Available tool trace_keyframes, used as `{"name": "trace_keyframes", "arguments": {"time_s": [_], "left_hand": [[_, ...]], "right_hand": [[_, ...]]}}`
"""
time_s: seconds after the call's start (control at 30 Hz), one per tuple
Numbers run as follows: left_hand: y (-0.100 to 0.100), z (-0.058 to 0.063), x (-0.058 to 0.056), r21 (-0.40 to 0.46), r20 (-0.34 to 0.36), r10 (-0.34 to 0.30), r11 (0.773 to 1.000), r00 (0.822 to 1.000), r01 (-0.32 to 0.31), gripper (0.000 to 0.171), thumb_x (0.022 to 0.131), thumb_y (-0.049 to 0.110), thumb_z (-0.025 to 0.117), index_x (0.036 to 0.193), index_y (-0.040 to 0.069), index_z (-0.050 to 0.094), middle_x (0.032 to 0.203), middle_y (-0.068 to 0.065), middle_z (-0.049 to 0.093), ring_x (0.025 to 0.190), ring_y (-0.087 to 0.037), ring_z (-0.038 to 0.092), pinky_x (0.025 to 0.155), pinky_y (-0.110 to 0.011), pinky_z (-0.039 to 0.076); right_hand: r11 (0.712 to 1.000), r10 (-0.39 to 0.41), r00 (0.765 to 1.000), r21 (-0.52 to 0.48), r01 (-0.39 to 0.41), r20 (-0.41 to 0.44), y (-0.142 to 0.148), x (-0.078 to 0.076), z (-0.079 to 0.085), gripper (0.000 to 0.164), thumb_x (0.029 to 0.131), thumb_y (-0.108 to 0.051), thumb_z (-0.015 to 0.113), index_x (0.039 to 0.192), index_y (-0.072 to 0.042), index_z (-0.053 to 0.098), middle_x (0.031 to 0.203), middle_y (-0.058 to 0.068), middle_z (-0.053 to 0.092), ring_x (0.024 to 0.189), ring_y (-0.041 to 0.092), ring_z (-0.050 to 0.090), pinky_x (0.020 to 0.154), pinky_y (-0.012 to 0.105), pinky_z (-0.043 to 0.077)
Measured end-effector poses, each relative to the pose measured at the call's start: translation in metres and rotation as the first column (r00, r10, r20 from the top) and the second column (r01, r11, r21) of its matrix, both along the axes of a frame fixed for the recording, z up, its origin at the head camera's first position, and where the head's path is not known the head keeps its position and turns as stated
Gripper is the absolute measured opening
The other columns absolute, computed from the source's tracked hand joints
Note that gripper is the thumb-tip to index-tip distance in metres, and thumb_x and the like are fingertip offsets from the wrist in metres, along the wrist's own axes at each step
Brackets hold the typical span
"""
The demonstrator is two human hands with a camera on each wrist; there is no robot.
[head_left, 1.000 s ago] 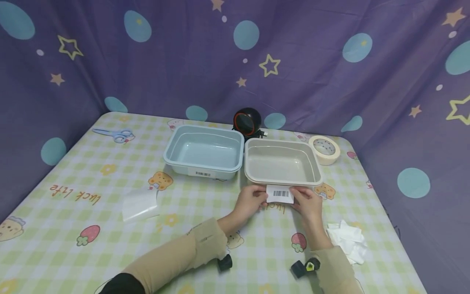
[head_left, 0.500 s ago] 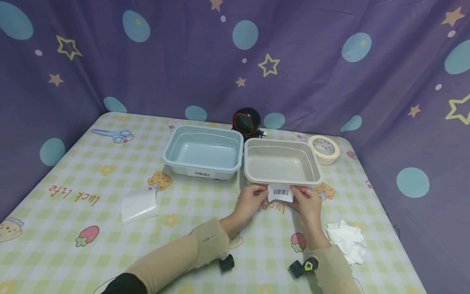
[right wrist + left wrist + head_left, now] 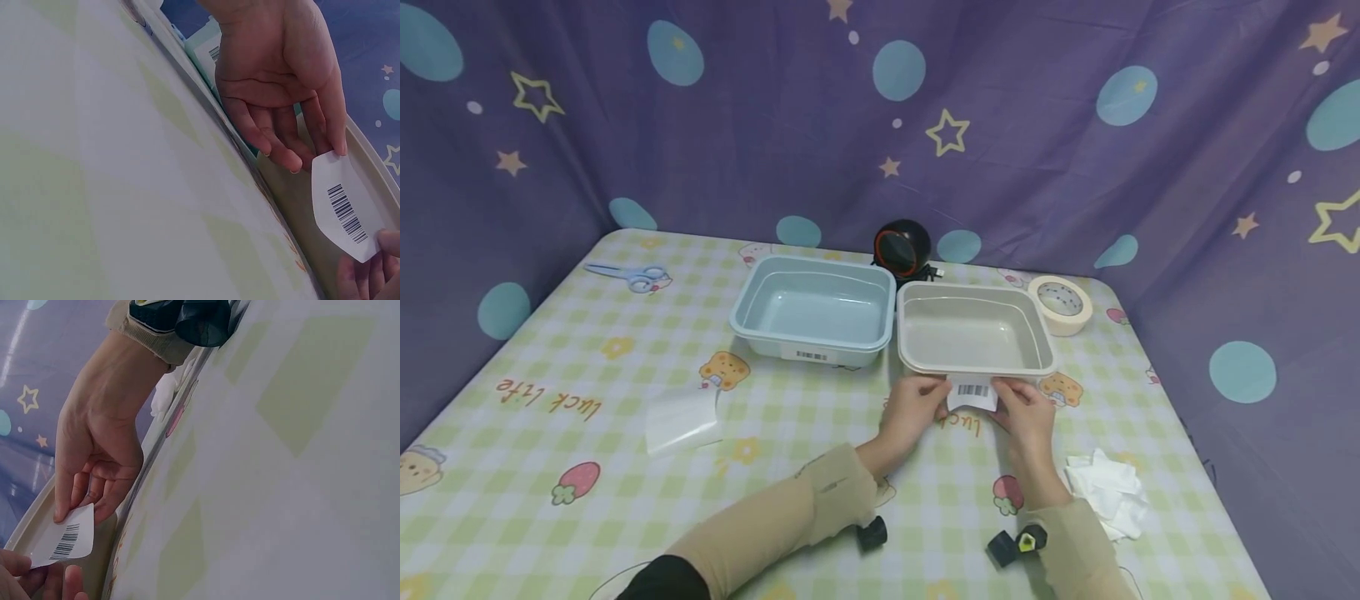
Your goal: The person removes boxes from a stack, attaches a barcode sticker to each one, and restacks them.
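A white barcode label point(image 3: 972, 393) spans the gap between both hands, just below the front rim of a beige plastic basin point(image 3: 977, 371). My left hand point(image 3: 912, 417) pinches its left end, and my right hand point(image 3: 1028, 417) pinches the right end. In the right wrist view the label point(image 3: 345, 206) bends, its barcode facing outward. The left wrist view shows the label's upper edge point(image 3: 70, 520) close against the basin's wall; whether it sticks there I cannot tell. A light blue basin point(image 3: 812, 340) beside it bears a similar barcode label point(image 3: 808, 355) on its front.
Behind the basins stands a round black device point(image 3: 902, 250). A roll of masking tape point(image 3: 1077, 322) lies at the beige basin's right. Blue scissors point(image 3: 636, 277) rest at far left, a glossy white sheet point(image 3: 683, 422) at left, and crumpled white tissue point(image 3: 1107, 493) at right.
The label's lower edge has gone from nearly flat to curved, and the hands have shifted slightly closer together around it. Basins and other things stay where they were.
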State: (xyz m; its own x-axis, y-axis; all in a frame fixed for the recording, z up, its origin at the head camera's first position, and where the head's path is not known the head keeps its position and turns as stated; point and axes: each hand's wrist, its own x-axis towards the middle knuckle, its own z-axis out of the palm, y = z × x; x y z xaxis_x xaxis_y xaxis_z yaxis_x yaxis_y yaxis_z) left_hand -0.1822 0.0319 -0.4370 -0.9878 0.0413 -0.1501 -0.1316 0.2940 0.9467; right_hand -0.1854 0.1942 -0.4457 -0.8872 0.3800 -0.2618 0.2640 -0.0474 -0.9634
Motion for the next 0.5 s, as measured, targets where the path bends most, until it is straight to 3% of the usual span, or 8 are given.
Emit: {"name": "trace_keyframes", "arguments": {"time_s": [0.5], "left_hand": [[-0.0007,-0.0081,-0.0093,-0.06,-0.005,0.069,0.996,0.998,-0.069,0.027,0.091,0.041,0.063,0.091,0.017,0.075,0.063,0.002,0.065,0.056,-0.011,0.048,0.056,-0.026,0.036]], "right_hand": [[1.0,0.013,1.0,0.006,-0.013,-0.008,-0.0002,-0.0036,-0.0033,0.031,0.091,-0.015,0.065,0.117,0.002,0.06,0.076,-0.019,0.065,0.075,-0.004,0.065,0.068,0.019,0.058]]}}
